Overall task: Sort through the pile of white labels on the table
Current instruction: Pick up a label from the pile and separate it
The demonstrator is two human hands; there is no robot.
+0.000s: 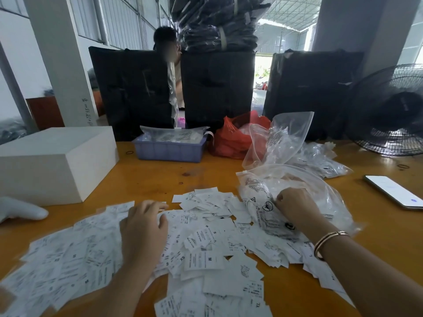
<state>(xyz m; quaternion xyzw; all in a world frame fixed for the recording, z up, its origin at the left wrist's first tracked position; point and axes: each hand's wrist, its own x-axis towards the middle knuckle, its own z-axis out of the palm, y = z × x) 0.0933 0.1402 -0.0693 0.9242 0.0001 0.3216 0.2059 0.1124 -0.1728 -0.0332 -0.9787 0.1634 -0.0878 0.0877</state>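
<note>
A wide pile of white labels [206, 243] with printed text and size letters covers the near part of the orange table [160, 177]. My left hand [143, 227] lies on the pile left of centre, fingers bent down onto the labels. My right hand [295, 207], with a bracelet on its wrist, has curled fingers gripping the edge of a clear printed plastic bag [263, 209] that lies on the pile's right side. What is inside that bag is hard to make out.
A white box [55, 161] stands at the left. A blue tray [169, 149], a red bag [231, 140] and more clear bags [281, 138] sit behind. A phone [393, 191] lies at the right, a fan [393, 110] beyond it. Black bags and a person stand past the table.
</note>
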